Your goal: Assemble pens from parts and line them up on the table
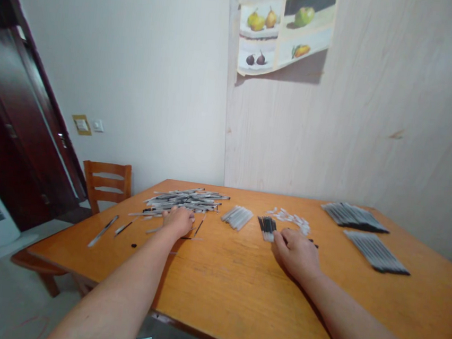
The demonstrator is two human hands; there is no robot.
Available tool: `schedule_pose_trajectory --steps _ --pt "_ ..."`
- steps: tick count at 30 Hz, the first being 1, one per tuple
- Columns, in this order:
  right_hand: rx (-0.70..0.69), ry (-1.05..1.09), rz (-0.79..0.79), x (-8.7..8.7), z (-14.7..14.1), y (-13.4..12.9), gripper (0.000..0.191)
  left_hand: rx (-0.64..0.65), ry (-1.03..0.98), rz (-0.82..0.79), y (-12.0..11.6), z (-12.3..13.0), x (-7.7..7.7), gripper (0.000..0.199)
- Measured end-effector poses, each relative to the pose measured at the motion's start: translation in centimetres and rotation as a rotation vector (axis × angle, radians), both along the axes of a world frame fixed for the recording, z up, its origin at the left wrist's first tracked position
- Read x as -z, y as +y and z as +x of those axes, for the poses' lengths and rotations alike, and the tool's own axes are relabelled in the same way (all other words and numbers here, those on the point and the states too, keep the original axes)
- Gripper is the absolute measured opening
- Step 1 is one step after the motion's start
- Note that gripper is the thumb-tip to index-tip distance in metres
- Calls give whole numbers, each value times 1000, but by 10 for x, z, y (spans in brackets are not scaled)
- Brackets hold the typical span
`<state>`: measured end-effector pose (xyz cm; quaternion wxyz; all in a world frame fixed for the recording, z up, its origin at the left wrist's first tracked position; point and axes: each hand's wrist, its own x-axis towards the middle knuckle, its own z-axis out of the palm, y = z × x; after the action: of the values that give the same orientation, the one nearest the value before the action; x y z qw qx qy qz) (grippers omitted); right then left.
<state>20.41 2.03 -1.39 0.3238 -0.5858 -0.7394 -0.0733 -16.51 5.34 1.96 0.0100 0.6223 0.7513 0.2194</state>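
On the left of the wooden table, a loose heap of thin pens and refills (191, 199) lies with my left hand (179, 221) at its near edge. The fingers of that hand are curled, and what they hold, if anything, is hidden. My right hand (297, 251) rests beside a small row of black-tipped refills (267, 227), its fingers bent at the row's right side; its grip is too hidden to make out. Between the hands lies a bundle of clear tubes (237, 217). Small whitish caps (290, 217) are scattered behind my right hand.
Two neat rows of pens, one farther back (353, 216) and one nearer (377, 252), lie on the right. Single pens (103, 231) and a small black piece (134, 245) are at the left. A chair (107, 183) stands beyond the table's left edge.
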Motion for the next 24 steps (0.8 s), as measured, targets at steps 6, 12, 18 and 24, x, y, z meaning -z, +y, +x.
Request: schedule_pose_trajectory --steps 6,12,18,24 --pt "0 38 20 1 -1 0 38 107 -435 160 21 17 -3 21" --pt "12 60 42 1 -3 1 38 331 -954 179 37 52 -13 45" --pt "77 183 51 0 3 5 41 443 -1111 80 48 89 -25 38" --pt "113 342 113 -2 19 10 40 418 -979 34 72 136 -22 30"
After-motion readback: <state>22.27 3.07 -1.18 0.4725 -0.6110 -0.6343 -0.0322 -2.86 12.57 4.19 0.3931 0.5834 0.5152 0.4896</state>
